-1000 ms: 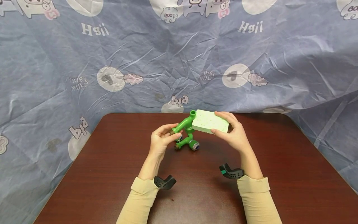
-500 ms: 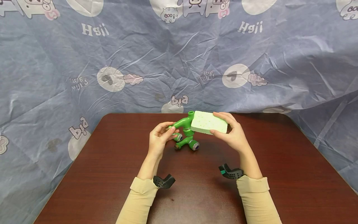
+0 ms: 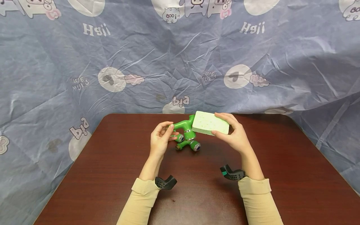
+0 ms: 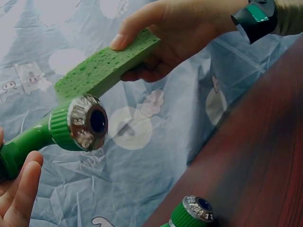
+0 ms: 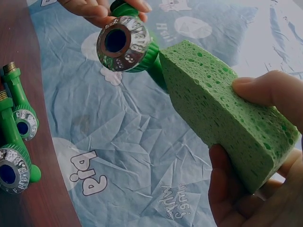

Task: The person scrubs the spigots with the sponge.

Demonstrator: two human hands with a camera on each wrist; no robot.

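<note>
A green faucet (image 3: 184, 125) with a ribbed collar and a silver, blue-centred knob is held above the table. My left hand (image 3: 159, 139) pinches its left end between thumb and fingers. My right hand (image 3: 237, 134) grips a light green sponge (image 3: 210, 122) from its right side, thumb on one face and fingers on the other. In the right wrist view, the sponge's porous near corner (image 5: 182, 61) meets the faucet's body beside the knob (image 5: 124, 45). Part of the faucet's spout is hidden behind the sponge.
Two more green faucets lie on the dark red-brown table (image 3: 213, 193) below the held one; one faucet (image 5: 19, 99) shows a brass threaded end. A printed blue-grey cloth (image 3: 180, 56) hangs behind the table's far edge. Black bands (image 3: 166, 182) sit on both wrists.
The faucet has turned in my left hand: its open end has dipped and its ribbed collar and knob have swung into fuller view. The sponge has shifted slightly left, staying against the faucet.
</note>
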